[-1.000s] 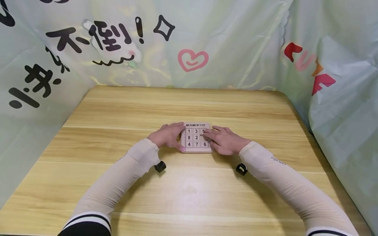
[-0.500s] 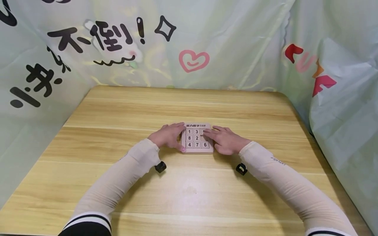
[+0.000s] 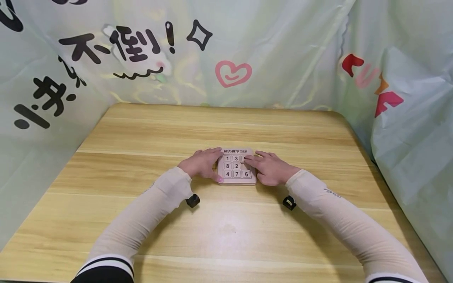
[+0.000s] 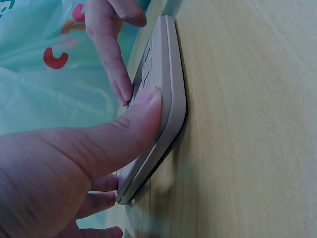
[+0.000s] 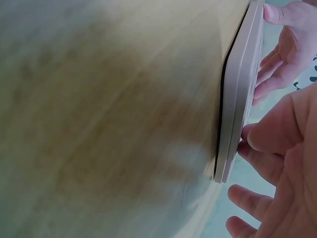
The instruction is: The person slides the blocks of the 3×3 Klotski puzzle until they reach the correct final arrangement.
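Magnetic number-slide puzzle (image 3: 237, 182) flat on the wood-grain table (image 3: 226, 236), its title strip (image 3: 234, 151) facing away from the person.
The digits read upright from the near side; the long axis seems to run near to far, though foreshortening makes the board look almost square. The left hand (image 3: 202, 163) grips the board's left side, thumb at the near corner, fingertips at the far one. The right hand (image 3: 271, 169) reaches in with spread fingers, fingertips on the top-right tile (image 3: 242, 158), its digit mostly covered; whether its thumb touches the board cannot be told.
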{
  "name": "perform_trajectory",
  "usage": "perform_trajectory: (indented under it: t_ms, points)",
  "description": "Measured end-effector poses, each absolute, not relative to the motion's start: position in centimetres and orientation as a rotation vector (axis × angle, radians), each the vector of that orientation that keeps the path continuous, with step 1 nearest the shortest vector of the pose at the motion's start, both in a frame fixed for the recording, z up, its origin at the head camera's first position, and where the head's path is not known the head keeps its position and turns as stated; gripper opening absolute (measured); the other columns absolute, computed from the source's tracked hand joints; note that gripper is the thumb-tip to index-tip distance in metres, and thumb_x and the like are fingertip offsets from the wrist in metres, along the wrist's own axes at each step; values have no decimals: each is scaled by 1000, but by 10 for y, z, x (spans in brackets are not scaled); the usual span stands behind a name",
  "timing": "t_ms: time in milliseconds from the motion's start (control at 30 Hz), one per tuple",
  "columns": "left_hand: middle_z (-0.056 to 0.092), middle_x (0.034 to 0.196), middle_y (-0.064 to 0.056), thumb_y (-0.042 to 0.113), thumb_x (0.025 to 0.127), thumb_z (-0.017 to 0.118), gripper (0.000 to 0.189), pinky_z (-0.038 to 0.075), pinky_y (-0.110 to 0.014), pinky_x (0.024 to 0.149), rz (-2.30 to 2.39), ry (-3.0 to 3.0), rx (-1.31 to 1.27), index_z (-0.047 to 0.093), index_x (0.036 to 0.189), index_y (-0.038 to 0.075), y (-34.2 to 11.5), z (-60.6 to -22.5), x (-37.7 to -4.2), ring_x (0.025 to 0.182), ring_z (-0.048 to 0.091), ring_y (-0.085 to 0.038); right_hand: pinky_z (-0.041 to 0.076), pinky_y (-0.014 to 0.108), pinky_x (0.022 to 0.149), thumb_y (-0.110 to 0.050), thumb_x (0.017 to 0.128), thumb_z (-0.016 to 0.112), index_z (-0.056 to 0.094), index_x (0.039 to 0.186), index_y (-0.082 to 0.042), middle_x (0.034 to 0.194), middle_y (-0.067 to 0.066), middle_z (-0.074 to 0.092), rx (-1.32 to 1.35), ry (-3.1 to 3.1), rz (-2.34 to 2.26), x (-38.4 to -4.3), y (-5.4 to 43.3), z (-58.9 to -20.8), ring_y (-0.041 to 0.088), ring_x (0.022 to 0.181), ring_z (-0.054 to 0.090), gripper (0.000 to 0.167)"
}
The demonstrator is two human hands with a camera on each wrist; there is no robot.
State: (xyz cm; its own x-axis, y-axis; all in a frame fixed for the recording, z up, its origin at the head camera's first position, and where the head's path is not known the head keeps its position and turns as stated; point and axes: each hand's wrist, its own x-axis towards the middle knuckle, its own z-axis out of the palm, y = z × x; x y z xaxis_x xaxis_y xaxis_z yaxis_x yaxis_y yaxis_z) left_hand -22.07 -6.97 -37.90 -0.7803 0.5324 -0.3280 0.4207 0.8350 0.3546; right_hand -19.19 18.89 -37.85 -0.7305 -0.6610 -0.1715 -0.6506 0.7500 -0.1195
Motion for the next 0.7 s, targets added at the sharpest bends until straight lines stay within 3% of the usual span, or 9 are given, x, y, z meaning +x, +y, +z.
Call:
perform_trajectory:
  t_ms: [700]
  points:
    - [16, 161, -7, 46, 74, 81, 102, 11, -52, 117, 354, 2599, 720, 29, 152, 8, -70, -381, -222, 145, 18, -32, 26, 64, 108, -12, 88, 48, 43, 147, -8, 151, 10, 40, -1077, 2726, -78, -182, 189, -375, 45, 138, 28, 59]
